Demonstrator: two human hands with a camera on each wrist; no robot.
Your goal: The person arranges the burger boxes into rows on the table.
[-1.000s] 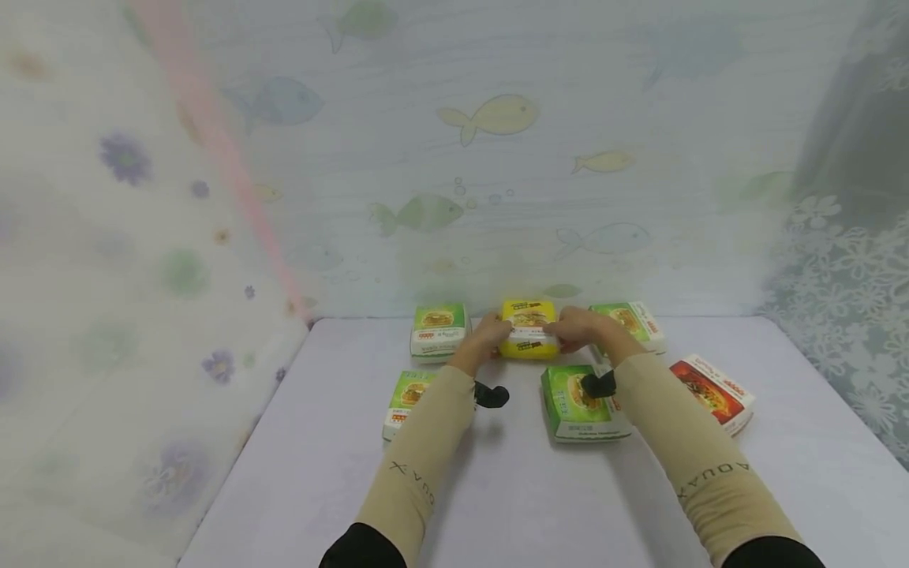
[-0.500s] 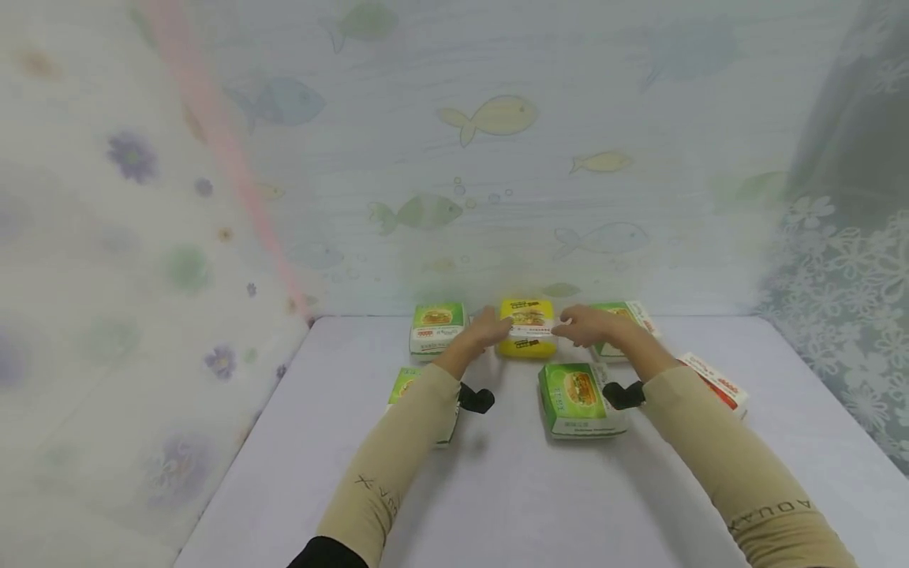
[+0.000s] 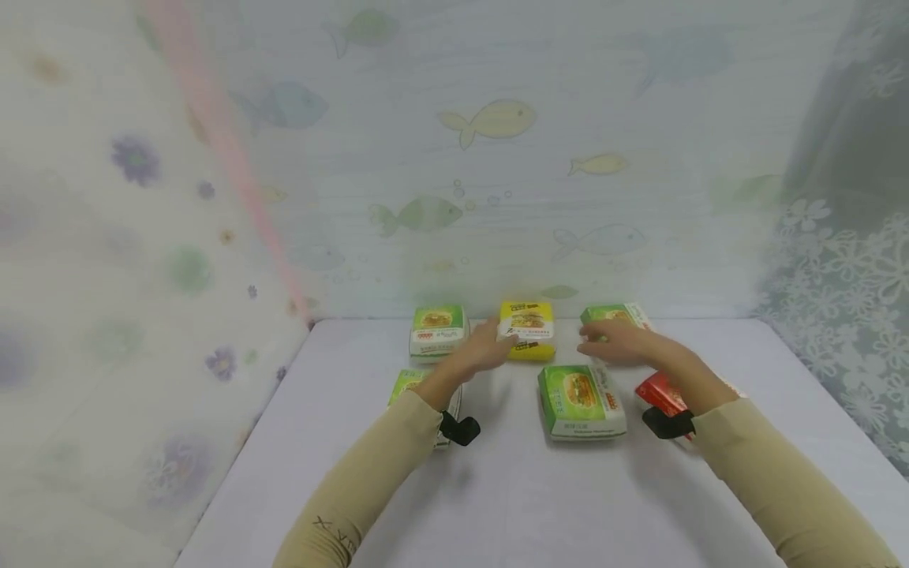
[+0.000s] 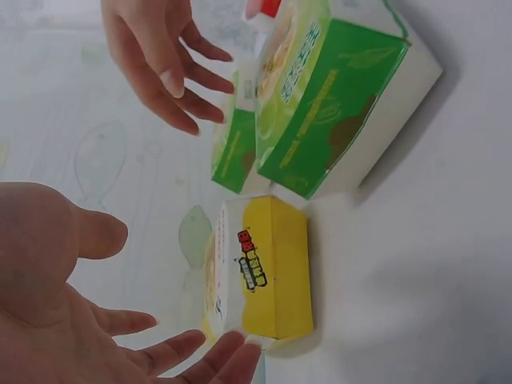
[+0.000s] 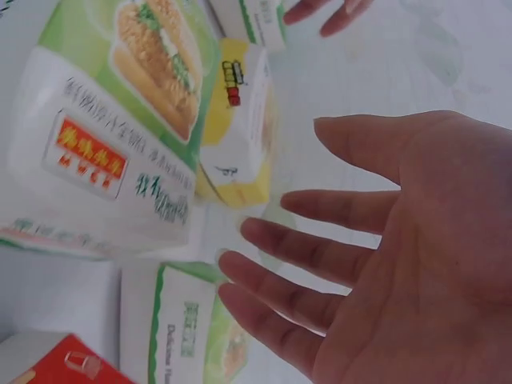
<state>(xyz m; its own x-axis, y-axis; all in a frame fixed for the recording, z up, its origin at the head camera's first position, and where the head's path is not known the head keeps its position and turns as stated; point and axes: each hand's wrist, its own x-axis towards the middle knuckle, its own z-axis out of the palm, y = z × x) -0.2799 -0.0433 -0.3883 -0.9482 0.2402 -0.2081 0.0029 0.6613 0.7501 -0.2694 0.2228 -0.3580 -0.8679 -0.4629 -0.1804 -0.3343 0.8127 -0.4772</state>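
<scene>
A yellow and white burger box point(image 3: 527, 331) sits at the back middle of the white table. My left hand point(image 3: 484, 347) is just left of it with fingers spread. In the left wrist view those fingertips overlap the yellow box's point(image 4: 276, 276) lower end; I cannot tell whether they touch. My right hand point(image 3: 619, 342) hovers in front of the back right green box point(image 3: 604, 313), palm bare and fingers extended in the right wrist view. Between the forearms lies a larger green and white burger box point(image 3: 582, 401).
A green box point(image 3: 436, 331) stands at the back left and another point(image 3: 406, 382) lies partly behind my left forearm. A red box point(image 3: 660, 390) is partly hidden under my right wrist. Behind the table point(image 3: 525, 505) hangs a fish-print curtain point(image 3: 497, 158).
My right hand has let go of the yellow box and drawn off to the right. The left hand has loosened and lowered slightly beside it. The yellow box stays in place.
</scene>
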